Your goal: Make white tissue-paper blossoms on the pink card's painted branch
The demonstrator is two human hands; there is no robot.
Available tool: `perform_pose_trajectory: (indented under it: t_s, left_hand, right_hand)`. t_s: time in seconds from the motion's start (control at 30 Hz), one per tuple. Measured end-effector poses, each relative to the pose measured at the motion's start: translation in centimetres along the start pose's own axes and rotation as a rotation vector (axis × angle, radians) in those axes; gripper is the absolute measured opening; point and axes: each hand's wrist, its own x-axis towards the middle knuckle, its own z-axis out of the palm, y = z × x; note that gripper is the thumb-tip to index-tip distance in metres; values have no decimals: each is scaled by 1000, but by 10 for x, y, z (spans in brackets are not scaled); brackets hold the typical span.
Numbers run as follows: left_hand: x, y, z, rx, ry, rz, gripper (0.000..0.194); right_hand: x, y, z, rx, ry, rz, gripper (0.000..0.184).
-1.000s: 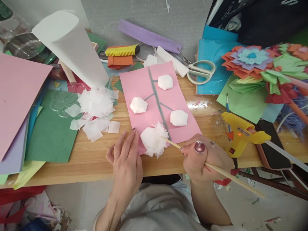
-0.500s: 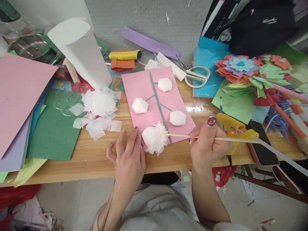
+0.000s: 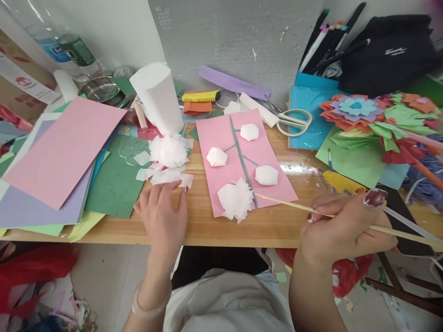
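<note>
My left hand (image 3: 161,212) had moved from the pink card (image 3: 207,184) to the white paper squares (image 3: 171,154) left of it, fingers loosely curled; I couldn't quite tell whether they pinched a piece. My right hand (image 3: 342,226), shifted farther right of the card, gripped a thin stick (image 3: 280,201), its tip towards the ruffled white tuft (image 3: 237,198) on the card's near end. Scissors (image 3: 294,122) lay right of the card's far end.

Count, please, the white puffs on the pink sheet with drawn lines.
4: an upper-right puff, a left puff, a lower-right puff, and a ruffled puff at the bottom edge.
</note>
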Motion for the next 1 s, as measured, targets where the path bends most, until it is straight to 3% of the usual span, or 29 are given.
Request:
perform_pose_trajectory:
  t_s: [0.2, 0.4, 0.5, 0.6, 0.67, 0.83, 1.0]
  left_hand:
    - [22, -14, -4, 47, -182, 45, 20]
    - [23, -18, 2, 47, -170, 40, 20]
    - [24, -15, 3, 25, -171, 11, 17]
    - [22, -6, 0, -57, -124, -4, 15]
    - [20, 4, -1, -121, -97, 6, 13]
    - [15, 32, 0, -260, -78, 92, 11]
    - [10, 52, 9, -264, -138, 208, 12]
  right_hand:
    - [3, -3, 2, 0, 2, 9, 54]
    - [0, 0, 5, -2, -46, -66, 55]
    - [-3, 2, 7, -56, -172, -93, 52]
    - [-5, 2, 8, -174, -427, -144, 45]
    - [-4, 3, 8, -259, -523, -216, 43]
    - [0, 8, 4, -271, -475, -220, 38]
    - [2, 14, -1, -305, -495, -203, 38]
